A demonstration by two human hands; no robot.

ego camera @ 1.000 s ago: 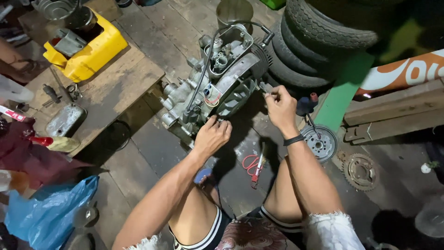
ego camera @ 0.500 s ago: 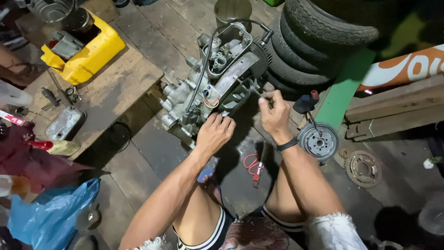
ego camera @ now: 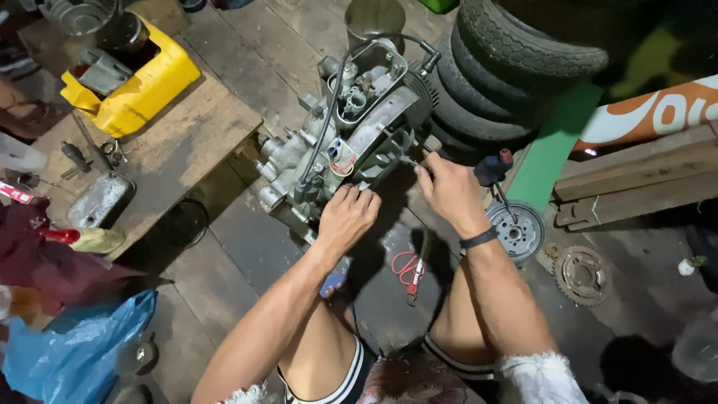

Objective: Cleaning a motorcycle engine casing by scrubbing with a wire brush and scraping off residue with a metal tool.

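While the person sits over the dark plank floor (ego camera: 247, 239), both hands work on a grey metal engine (ego camera: 351, 142) that lies tilted on the boards just ahead of the knees. The left hand (ego camera: 348, 217) rests on the engine's near lower edge, fingers curled against the casing; whether it grips anything there cannot be told. The right hand (ego camera: 447, 191) sits just to the right of it, fingers closed around a slim metal tool (ego camera: 410, 160) whose tip points into the side of the engine. A dark band circles the right wrist.

Beyond the right hand, past the engine, a stack of black tyres (ego camera: 508, 67) stands, touching or nearly touching the engine's far end. Just to the right of the right hand stand a small round hub (ego camera: 517, 232) and a dark bottle with a red cap (ego camera: 493, 168), and further right lies a rusty sprocket (ego camera: 582, 274). Below the hands, between the person's legs, red-handled pliers (ego camera: 407, 273) lie on the floor.

Well to the left of the left hand, a low wooden bench (ego camera: 194, 135) carries a yellow container (ego camera: 134, 86), a flat metal tray (ego camera: 99, 200) and small tools. A blue plastic bag (ego camera: 75, 352) lies near the left elbow.
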